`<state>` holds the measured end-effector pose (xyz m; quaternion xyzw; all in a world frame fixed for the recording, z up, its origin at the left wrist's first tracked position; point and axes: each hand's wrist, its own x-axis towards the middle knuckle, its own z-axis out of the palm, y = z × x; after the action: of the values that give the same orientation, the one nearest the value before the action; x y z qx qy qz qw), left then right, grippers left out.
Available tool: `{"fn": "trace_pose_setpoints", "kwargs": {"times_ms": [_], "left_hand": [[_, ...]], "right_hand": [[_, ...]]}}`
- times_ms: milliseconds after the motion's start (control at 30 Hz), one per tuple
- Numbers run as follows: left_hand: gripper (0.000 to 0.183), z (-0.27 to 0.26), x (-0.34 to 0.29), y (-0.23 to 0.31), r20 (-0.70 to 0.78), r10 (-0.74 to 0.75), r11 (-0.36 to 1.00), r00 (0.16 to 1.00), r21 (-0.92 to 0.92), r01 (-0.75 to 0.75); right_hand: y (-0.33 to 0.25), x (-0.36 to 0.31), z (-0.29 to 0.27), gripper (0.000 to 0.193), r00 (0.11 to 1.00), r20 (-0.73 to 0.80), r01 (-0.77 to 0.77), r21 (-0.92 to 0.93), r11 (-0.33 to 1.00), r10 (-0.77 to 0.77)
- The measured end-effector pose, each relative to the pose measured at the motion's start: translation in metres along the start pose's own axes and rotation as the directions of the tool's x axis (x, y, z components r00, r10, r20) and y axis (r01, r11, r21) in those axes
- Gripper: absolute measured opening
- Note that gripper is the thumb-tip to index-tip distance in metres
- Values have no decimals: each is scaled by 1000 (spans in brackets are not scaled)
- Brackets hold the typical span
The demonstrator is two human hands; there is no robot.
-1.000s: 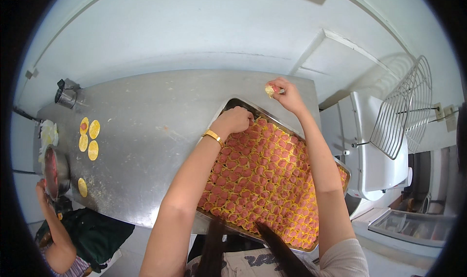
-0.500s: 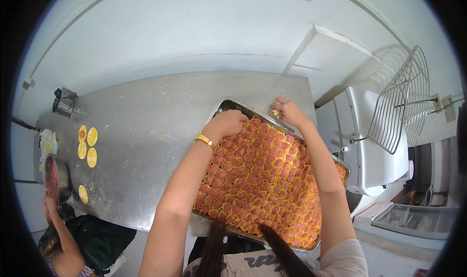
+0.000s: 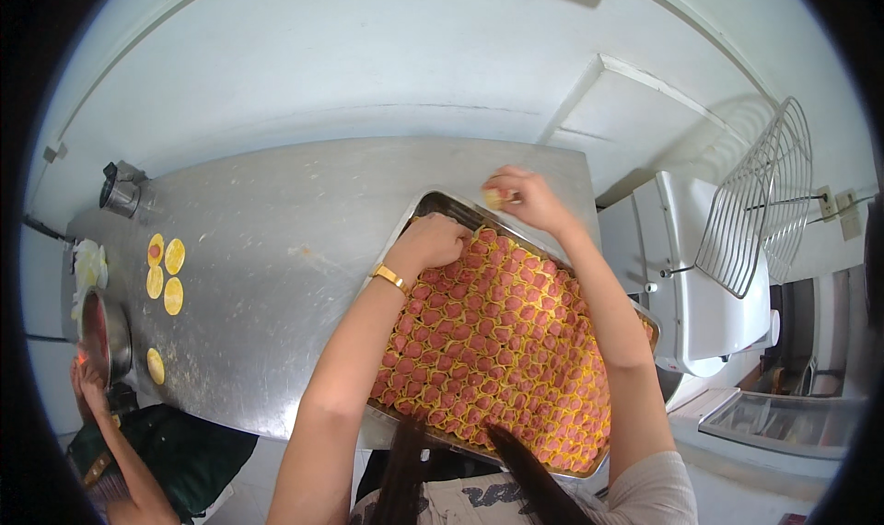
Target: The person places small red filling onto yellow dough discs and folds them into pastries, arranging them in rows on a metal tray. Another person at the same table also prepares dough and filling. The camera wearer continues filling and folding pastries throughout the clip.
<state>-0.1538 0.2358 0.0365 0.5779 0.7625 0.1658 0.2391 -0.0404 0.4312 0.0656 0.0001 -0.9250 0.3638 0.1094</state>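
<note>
A deep metal tray (image 3: 405,203) lies at a slant on the steel table, packed with rows of open-topped dumplings (image 3: 479,341) in yellow wrappers with pink filling. Inside its far left corner, my left hand (image 3: 435,241) is closed, knuckles up, beside the end of the rows. The fingertips point down and what they grip, if anything, is hidden. My right hand (image 3: 529,201) pinches a single dumpling (image 3: 497,197), yellow with a bit of pink, just over the tray's far rim.
Several round yellow wrappers (image 3: 174,297) lie on the steel table (image 3: 258,249) at the left, one bearing filling. Past them, a co-worker's hands (image 3: 89,387) are at a steel bowl (image 3: 117,336) of pink filling. A metal cup (image 3: 120,196) stands behind. A white machine (image 3: 681,276) and wire rack (image 3: 755,212) are right.
My right hand has come left along the tray's far rim, and the dumpling in it shows more plainly. My left hand stays in the corner. The co-worker's hands have shifted at the bowl.
</note>
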Motion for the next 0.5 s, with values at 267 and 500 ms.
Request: {"fn": "trace_pose_setpoints", "kwargs": {"times_ms": [267, 500], "left_hand": [[34, -4, -7, 0, 46, 26, 998, 999, 64, -29], [33, -22, -21, 11, 19, 29, 996, 999, 81, -31]], "right_hand": [[-15, 22, 48, 26, 951, 301, 185, -366, 912, -72], [-6, 16, 55, 11, 943, 312, 234, -381, 894, -113]]}}
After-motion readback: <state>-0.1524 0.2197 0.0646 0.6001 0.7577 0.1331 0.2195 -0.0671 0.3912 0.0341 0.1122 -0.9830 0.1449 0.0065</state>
